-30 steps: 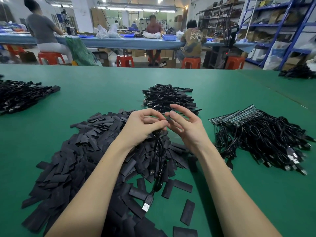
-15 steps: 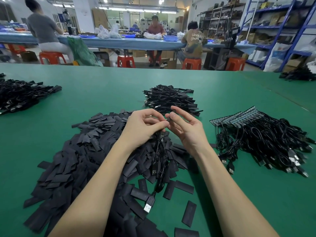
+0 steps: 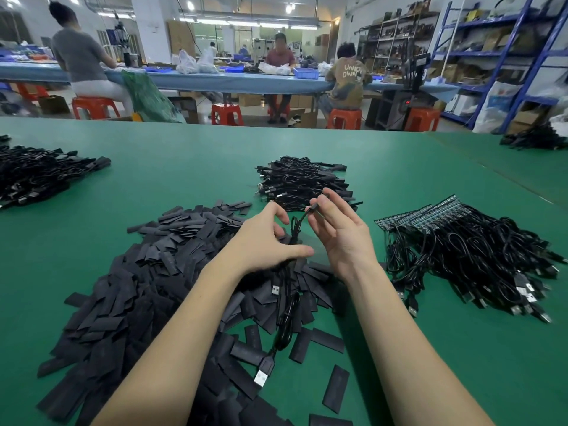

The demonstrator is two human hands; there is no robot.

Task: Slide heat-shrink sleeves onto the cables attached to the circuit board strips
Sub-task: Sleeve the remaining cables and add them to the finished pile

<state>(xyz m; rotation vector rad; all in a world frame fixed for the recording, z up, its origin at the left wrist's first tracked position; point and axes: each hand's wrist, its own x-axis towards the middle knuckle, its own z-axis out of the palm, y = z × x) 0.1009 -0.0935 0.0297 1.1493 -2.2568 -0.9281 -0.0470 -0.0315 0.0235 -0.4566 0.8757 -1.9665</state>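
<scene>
My right hand (image 3: 341, 232) is raised over the green table and pinches the top end of a black cable (image 3: 287, 321) between thumb and fingers. That cable hangs down over a big heap of flat black heat-shrink sleeves (image 3: 147, 287); its USB plug (image 3: 262, 377) lies near the front. My left hand (image 3: 270, 241) is lower, fingers curled around the cable bundle above the sleeves. Circuit board strips with attached cables (image 3: 461, 250) lie in a pile to the right.
A stack of sleeved cables (image 3: 304, 182) sits just behind my hands. Another black cable pile (image 3: 40, 173) lies at the far left and one at the far right (image 3: 534, 138). People sit on red stools at a blue bench beyond the table.
My hands have drawn apart: the right one rose with the cable end, the left one dropped lower along the cable. The cable's USB plug has shifted on the sleeves.
</scene>
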